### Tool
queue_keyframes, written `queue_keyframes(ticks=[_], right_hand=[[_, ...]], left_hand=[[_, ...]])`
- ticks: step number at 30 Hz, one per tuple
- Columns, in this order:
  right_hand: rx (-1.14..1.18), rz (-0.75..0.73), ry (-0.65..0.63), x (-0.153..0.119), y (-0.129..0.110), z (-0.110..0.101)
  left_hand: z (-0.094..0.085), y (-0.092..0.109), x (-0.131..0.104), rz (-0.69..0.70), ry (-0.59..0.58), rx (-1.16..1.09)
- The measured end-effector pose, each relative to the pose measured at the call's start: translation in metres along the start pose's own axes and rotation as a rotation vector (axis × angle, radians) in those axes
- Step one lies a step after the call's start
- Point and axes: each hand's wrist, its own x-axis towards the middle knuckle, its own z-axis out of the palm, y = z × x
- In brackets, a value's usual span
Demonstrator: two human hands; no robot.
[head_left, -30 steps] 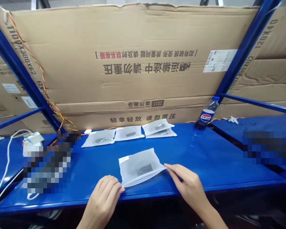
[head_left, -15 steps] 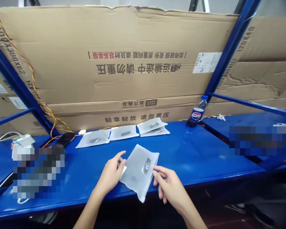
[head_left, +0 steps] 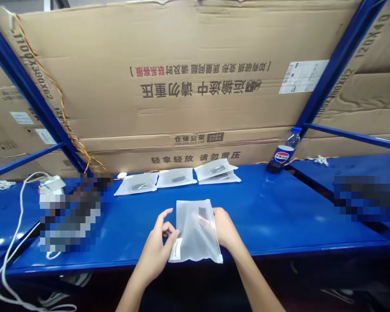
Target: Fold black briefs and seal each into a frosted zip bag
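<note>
A frosted plastic zip bag [head_left: 193, 240] stands tilted up at the front edge of the blue table, its slider edge on the right. A dark, flat item with pale print [head_left: 204, 216] shows through its upper right, and a small white label [head_left: 176, 250] sits at its lower left. My left hand [head_left: 159, 247] pinches the bag's left edge near the label, index finger raised. At the right edge is my right hand [head_left: 226, 229]; its fingers are hidden by the bag, and whether they are inside or behind it I cannot tell.
Several similar frosted bags [head_left: 176, 178] lie along the back of the blue table [head_left: 266, 221]. A cola bottle [head_left: 282, 152] stands at the back right. Cardboard [head_left: 195, 112] walls the rear. White cables [head_left: 11, 260] hang at the left, and blurred patches cover things on both sides.
The bag has turned more upright and its item has shifted. My right hand has gone from fingertips on the bag's edge to fingers hidden by it. The view has swung slightly left.
</note>
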Motion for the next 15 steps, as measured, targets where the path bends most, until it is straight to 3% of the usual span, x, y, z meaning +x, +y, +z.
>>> queue_keyframes(ticks=[4, 8, 11, 13, 15], right_hand=[[0.016, -0.032, 0.103, -0.002, 0.001, 0.005], [0.048, 0.047, 0.316, -0.017, 0.015, 0.003], [-0.211, 0.003, 0.371, -0.035, 0.023, -0.003], [-0.443, -0.100, 0.437, -0.047, 0.022, -0.006], [-0.564, -0.256, 0.535, -0.055, 0.018, -0.006]], left_hand=[[-0.007, -0.007, -0.005, 0.038, 0.172, 0.017], [-0.035, -0.024, -0.016, 0.037, 0.454, 0.165], [-0.062, -0.037, -0.023, -0.034, 0.575, 0.316], [-0.075, -0.041, -0.025, -0.072, 0.569, 0.436], [-0.080, -0.040, -0.025, -0.027, 0.605, 0.581]])
